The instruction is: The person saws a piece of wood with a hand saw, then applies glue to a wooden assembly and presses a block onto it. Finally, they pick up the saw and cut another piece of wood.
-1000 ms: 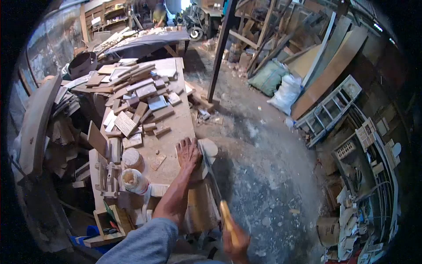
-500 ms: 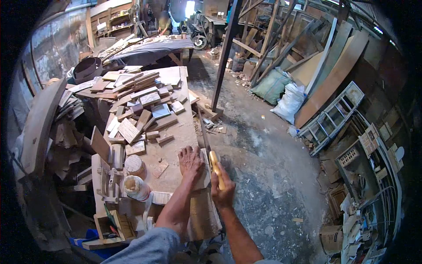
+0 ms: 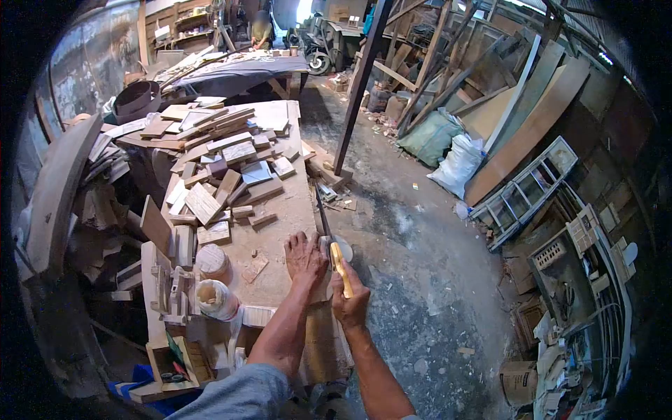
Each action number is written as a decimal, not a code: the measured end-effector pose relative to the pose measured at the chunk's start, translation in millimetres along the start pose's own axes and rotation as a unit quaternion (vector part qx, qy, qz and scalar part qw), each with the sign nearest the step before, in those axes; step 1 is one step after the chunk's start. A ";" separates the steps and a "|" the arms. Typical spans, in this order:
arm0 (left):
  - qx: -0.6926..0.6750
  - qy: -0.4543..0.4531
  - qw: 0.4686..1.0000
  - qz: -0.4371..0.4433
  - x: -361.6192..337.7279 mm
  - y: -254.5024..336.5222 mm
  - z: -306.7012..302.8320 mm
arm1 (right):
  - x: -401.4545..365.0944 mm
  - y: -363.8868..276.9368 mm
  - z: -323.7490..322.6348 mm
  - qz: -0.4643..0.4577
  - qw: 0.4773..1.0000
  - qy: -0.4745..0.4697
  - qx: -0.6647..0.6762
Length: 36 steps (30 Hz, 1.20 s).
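Observation:
At the right edge of the wooden workbench (image 3: 276, 224), my left hand (image 3: 305, 259) lies palm down with its fingers spread on the surface, bearing on a pale piece of wood at the edge. My right hand (image 3: 351, 302) is wrapped around the yellow handle of a handsaw (image 3: 340, 269), just right of the left hand. The saw's dark narrow blade points away from me along the bench edge, close to the left fingers. A small flat wood scrap (image 3: 255, 269) lies left of my left hand.
Cut wood blocks (image 3: 231, 175) are heaped farther up the bench. Left of my forearm stand a glue-smeared jar (image 3: 218, 299) and a round lidded container (image 3: 213, 262). A dark post (image 3: 360, 91) rises ahead, with white sacks (image 3: 458, 164) beyond. A person (image 3: 261, 31) is at the far table.
My right hand and the saw have shifted slightly left and toward me, with the handle tilted differently. My left hand stays in place, and the view has turned a little.

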State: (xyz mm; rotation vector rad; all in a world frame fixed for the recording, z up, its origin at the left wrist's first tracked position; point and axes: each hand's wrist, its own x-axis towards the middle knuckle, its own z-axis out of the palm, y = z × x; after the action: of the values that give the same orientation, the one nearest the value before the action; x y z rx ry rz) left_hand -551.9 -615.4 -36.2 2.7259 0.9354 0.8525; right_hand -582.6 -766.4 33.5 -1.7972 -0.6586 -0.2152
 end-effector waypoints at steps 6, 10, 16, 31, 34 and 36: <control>-0.009 0.014 1.000 0.004 -4.0 -8.6 13.1 | -60.6 -20.9 -43.0 0.001 1.000 -0.005 0.005; -0.005 -0.020 1.000 -0.006 0.2 -1.5 6.9 | -155.7 -66.3 -122.9 0.083 0.994 -0.052 -0.053; 0.012 -0.002 1.000 0.012 1.4 -3.6 5.9 | -200.0 -143.6 -185.9 0.148 0.988 -0.048 0.009; 0.019 -0.025 1.000 -0.002 -1.1 -6.0 9.7 | 26.6 2.6 10.5 -0.013 1.000 0.005 0.021; 0.004 -0.092 0.995 -0.042 1.9 -2.1 -0.2 | 24.3 4.1 15.8 0.016 0.999 -0.004 0.029; -0.005 -0.102 0.993 -0.059 0.2 -1.1 -0.1 | 21.7 4.5 14.7 0.017 0.999 -0.001 0.038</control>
State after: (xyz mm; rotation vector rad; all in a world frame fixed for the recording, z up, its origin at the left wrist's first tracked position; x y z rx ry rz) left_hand -552.4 -614.4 -36.3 2.6554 1.0307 0.5433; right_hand -564.9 -746.6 34.8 -1.7353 -0.6283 -0.1644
